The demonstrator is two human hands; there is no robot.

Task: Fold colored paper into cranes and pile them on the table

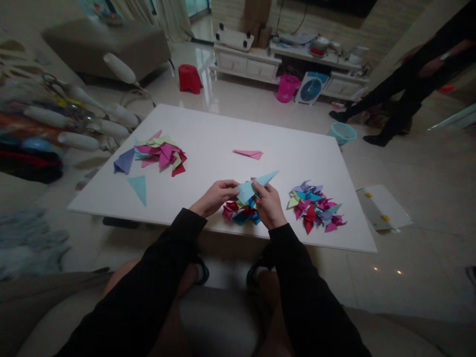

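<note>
A light-blue folded origami paper is held between both hands above the table's near edge, its pointed end aimed up and right. My left hand pinches its left end. My right hand grips it near the middle, thumb on top. Just below lies a small pile of folded papers in red, blue and green, partly hidden by my hands. To the right sits a heap of colourful finished-looking origami pieces. Beyond my hands rests a narrow pink folded paper.
The white table carries a pile of flatter folded papers at left, with a light-blue folded piece nearby. Past the table are a red stool, a teal basket and a standing person in dark trousers.
</note>
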